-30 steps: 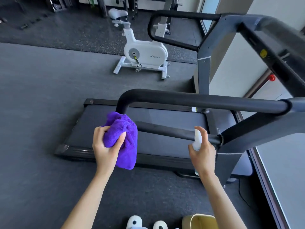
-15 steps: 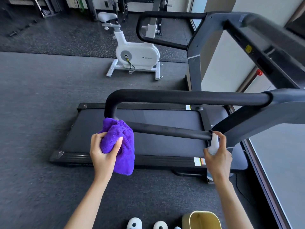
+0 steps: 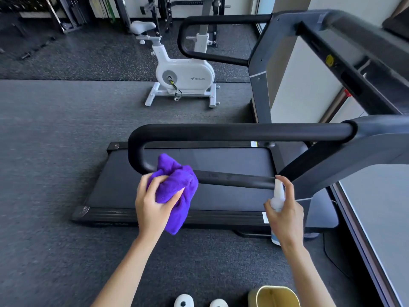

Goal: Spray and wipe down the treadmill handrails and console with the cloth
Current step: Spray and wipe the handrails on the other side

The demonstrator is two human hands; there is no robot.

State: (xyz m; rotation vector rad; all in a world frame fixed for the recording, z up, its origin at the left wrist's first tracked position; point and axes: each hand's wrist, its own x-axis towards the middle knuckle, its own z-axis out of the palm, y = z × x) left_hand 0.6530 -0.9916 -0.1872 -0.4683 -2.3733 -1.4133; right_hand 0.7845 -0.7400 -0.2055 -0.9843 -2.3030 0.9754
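The white bike (image 3: 184, 76) at the top says "MERACH". The left hand (image 3: 155, 207) grips a fluffy purple cloth (image 3: 174, 189) on the black handrail (image 3: 232, 179). The right hand (image 3: 285, 216) holds a white spray bottle (image 3: 277, 197).

purple cloth (image 3: 174, 187) — bunched on black handrail (image 3: 234, 180) | white spray bottle (image 3: 277, 199) — upright

Left hand (image 3: 152, 209) presses purple cloth (image 3: 174, 187) on handrail (image 3: 232, 179); right hand (image 3: 285, 216) grips spray bottle (image 3: 277, 196).

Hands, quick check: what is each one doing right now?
Left hand: grips the bunched purple microfibre cloth, held against the black padded handrail.
Right hand: holds the small white spray bottle upright near the same rail.
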